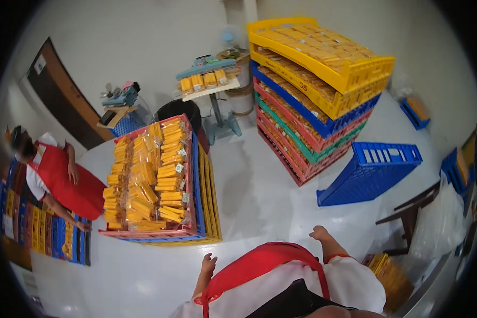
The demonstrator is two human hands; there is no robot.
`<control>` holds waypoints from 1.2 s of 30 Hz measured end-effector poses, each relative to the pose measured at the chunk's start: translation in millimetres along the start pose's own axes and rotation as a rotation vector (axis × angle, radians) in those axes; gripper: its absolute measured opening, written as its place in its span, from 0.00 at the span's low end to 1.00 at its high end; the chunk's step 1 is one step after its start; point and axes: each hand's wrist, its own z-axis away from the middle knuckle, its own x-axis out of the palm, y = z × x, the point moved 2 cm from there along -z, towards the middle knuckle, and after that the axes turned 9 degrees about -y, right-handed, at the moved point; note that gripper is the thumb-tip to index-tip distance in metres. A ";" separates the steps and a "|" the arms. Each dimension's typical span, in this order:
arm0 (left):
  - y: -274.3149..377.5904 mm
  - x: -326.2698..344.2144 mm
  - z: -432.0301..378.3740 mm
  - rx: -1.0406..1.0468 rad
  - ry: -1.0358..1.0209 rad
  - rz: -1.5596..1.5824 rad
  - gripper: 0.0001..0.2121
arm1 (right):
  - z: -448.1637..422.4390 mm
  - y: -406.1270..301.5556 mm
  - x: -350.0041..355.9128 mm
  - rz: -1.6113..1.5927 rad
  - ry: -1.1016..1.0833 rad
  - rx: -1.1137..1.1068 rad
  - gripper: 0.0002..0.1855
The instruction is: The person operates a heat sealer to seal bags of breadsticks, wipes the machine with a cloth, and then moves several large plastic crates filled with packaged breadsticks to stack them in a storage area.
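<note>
My left hand (209, 264) hangs empty at my side, its fingers loosely bent and apart. Nearest to it is a stack of crates, topped by a pink plastic crate (192, 187) full of clear plastic packs of yellow sticks (143, 179). Its right and left rows of packs lie neatly, while those in the middle are jumbled. My right hand (321, 233) is also empty, fingers slightly curled, over the white floor. A blue plastic crate (367, 179) stands on its side ahead of that hand. Neither hand touches anything.
A tall stack of filled crates, yellow crate (365, 75) uppermost, rises ahead on the right. Beyond, a bag sealer (206, 67) stands by a black bin (179, 109). A person in a red apron (69, 175) is at left. A dark stool (407, 222) and plastic bag (439, 222) are at right.
</note>
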 end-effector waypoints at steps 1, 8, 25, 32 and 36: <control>3.8 17.6 -0.8 -0.029 0.001 -0.049 0.25 | 6.2 15.3 -7.2 -0.033 0.022 0.042 0.26; -54.9 75.5 -58.7 -0.286 -0.335 -0.825 0.21 | 49.5 42.1 -117.0 -0.124 0.292 0.221 0.26; 361.1 172.6 -163.3 0.546 0.362 -0.486 0.18 | -47.1 85.0 -386.6 -0.163 0.964 0.499 0.34; 588.6 287.6 -162.8 0.936 -0.147 -0.053 0.23 | -86.7 132.0 -347.5 -0.108 0.858 0.748 0.39; 636.7 353.9 -160.6 1.018 -0.507 0.124 0.24 | -77.7 100.9 -372.6 -0.283 0.895 0.539 0.35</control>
